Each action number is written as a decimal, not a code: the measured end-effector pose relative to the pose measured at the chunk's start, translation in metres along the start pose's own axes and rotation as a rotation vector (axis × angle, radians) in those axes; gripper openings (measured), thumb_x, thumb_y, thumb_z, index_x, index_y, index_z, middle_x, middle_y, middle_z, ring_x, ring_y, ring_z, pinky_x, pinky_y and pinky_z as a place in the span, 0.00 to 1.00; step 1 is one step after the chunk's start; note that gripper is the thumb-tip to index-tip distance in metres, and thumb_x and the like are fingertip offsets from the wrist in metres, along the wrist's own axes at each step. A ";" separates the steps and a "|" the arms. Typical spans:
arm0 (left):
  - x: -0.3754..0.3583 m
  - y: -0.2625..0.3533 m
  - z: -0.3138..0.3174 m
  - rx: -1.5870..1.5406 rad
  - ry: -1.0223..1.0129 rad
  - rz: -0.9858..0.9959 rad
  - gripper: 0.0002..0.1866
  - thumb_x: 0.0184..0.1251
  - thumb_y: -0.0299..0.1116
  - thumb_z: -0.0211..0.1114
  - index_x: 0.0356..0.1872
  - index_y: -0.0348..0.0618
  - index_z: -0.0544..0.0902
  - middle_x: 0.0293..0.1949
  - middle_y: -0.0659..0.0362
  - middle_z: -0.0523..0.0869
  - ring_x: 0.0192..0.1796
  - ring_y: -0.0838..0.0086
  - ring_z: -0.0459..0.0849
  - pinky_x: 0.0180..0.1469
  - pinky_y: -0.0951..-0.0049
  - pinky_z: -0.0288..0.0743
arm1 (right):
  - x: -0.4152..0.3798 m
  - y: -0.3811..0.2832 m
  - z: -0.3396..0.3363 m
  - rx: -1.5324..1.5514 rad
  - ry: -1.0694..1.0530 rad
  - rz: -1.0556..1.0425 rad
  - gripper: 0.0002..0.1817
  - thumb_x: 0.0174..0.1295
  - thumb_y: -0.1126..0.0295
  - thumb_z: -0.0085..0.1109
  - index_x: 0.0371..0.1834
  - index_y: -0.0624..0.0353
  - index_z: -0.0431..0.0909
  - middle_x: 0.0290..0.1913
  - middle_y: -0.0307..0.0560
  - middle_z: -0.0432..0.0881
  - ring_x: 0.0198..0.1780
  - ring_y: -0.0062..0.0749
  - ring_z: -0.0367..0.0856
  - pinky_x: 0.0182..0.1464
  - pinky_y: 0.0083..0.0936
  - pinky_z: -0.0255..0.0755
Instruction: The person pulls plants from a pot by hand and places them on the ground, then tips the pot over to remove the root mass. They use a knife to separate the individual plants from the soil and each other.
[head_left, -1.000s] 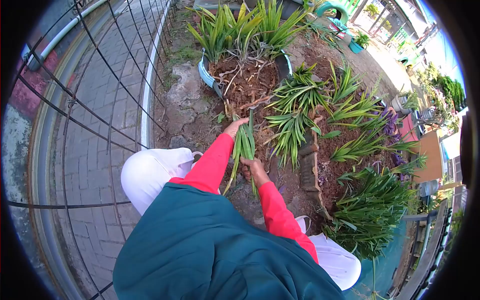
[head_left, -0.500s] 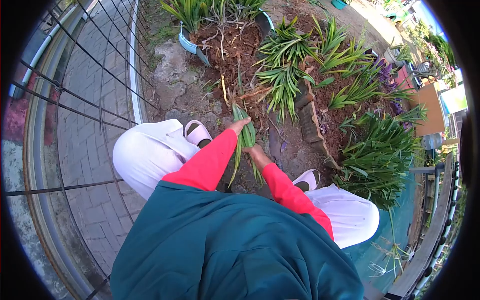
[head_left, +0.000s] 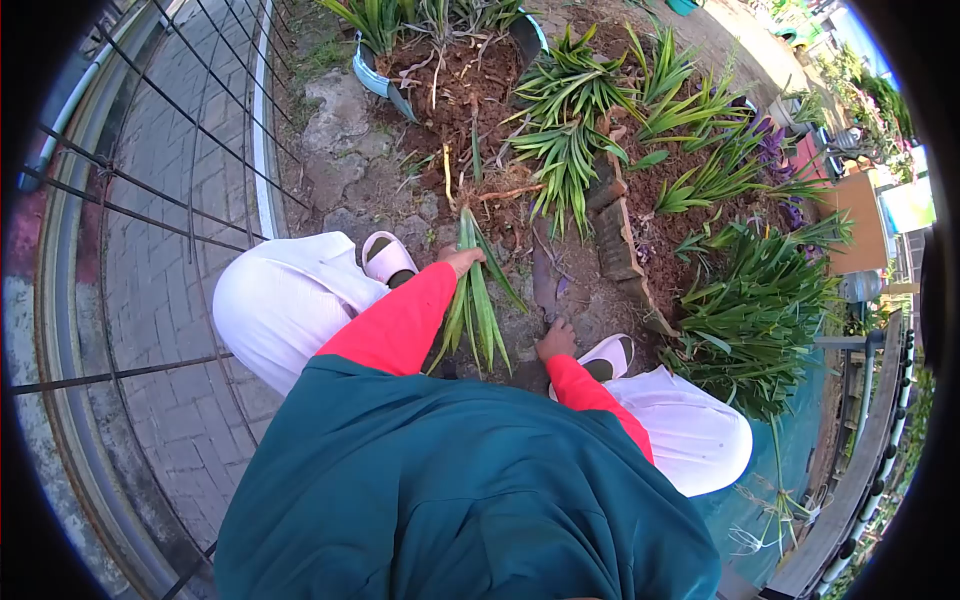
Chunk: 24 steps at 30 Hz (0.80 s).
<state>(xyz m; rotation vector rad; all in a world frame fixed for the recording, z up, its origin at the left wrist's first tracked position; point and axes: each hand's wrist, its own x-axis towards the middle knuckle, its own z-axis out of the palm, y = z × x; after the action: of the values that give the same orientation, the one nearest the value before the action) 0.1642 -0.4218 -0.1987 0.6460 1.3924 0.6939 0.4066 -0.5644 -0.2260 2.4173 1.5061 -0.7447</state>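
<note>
My left hand is closed around the base of a leafy plant, whose long green strap leaves hang toward me. On the ground to its right lies a dark flat-bladed tool, which looks like a machete. My right hand is at the near end of this tool, with its fingers curled over where the handle would be. The handle itself is hidden under the hand. Loose roots and a brown stalk lie on the soil just beyond the plant.
A cut-open blue container with soil and plants stands ahead. Brick edging borders a planted bed on the right, with dense green leaves nearer me. A wire fence runs along the left. My sandals flank the work spot.
My right hand has let go of the plant's leaves and moved right and down to the machete. My left hand has shifted slightly left and down with the plant, whose leaves now spread apart.
</note>
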 end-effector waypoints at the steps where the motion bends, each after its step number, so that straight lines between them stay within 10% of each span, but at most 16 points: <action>1: -0.003 -0.003 -0.001 0.083 0.047 -0.038 0.14 0.42 0.33 0.68 0.32 0.36 0.82 0.29 0.55 0.84 0.26 0.68 0.82 0.31 0.69 0.76 | -0.001 0.000 0.001 -0.038 -0.012 -0.071 0.34 0.46 0.62 0.59 0.55 0.62 0.57 0.60 0.63 0.63 0.57 0.59 0.69 0.52 0.49 0.70; 6: -0.018 -0.007 -0.007 0.279 0.097 -0.013 0.20 0.45 0.40 0.68 0.38 0.36 0.83 0.34 0.51 0.84 0.36 0.65 0.83 0.42 0.68 0.75 | 0.019 0.013 0.007 0.145 0.014 -0.073 0.29 0.43 0.68 0.59 0.51 0.64 0.63 0.49 0.64 0.75 0.40 0.54 0.80 0.45 0.42 0.75; 11: 0.021 -0.051 -0.015 0.515 0.117 -0.092 0.25 0.52 0.48 0.64 0.44 0.36 0.81 0.39 0.49 0.84 0.40 0.61 0.83 0.46 0.66 0.73 | -0.005 -0.004 -0.025 1.055 -0.532 0.314 0.19 0.41 0.76 0.57 0.40 0.66 0.70 0.22 0.54 0.77 0.23 0.44 0.81 0.23 0.36 0.75; 15: 0.012 -0.044 -0.019 0.615 0.142 -0.172 0.32 0.53 0.52 0.62 0.50 0.33 0.77 0.48 0.45 0.80 0.49 0.57 0.80 0.53 0.65 0.69 | -0.052 -0.021 -0.035 1.150 -0.390 0.343 0.18 0.43 0.77 0.58 0.40 0.64 0.70 0.18 0.48 0.74 0.18 0.37 0.78 0.17 0.32 0.70; 17: -0.015 -0.014 -0.018 0.654 0.020 -0.252 0.42 0.53 0.56 0.60 0.60 0.30 0.67 0.61 0.40 0.69 0.64 0.53 0.67 0.64 0.63 0.59 | -0.057 -0.023 -0.034 0.931 -0.245 0.150 0.18 0.43 0.76 0.60 0.40 0.63 0.70 0.17 0.46 0.74 0.14 0.34 0.73 0.16 0.32 0.67; 24: 0.034 -0.065 -0.026 0.624 0.041 -0.253 0.45 0.52 0.58 0.61 0.61 0.28 0.64 0.63 0.40 0.66 0.65 0.54 0.65 0.65 0.65 0.59 | -0.050 -0.114 -0.124 1.066 -0.129 -0.291 0.16 0.45 0.77 0.63 0.39 0.59 0.71 0.20 0.35 0.72 0.16 0.21 0.67 0.17 0.20 0.61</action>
<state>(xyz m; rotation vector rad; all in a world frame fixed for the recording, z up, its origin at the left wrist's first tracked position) 0.1435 -0.4376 -0.2721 0.9197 1.7041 0.0567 0.3269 -0.4985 -0.0836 2.6675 1.6685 -2.1683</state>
